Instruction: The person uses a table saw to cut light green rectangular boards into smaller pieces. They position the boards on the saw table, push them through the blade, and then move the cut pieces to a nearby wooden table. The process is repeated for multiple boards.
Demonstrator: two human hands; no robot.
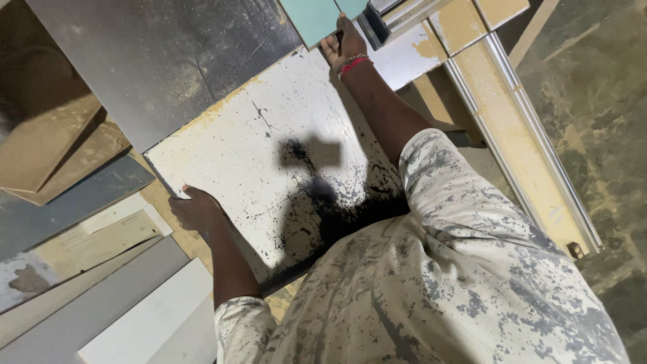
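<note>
Left hand (195, 210) fingers curl around the near-left edge of the large white, black-spattered flat board (269, 155); right hand (345, 48) fingers clasp its far edge. Dusty, it could slip against the overlapping grey metal sheet (162, 61).

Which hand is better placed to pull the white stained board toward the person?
Probably the left hand: it already grips the near edge of the white board. The right hand reaches to the far edge by the teal panel.
</note>
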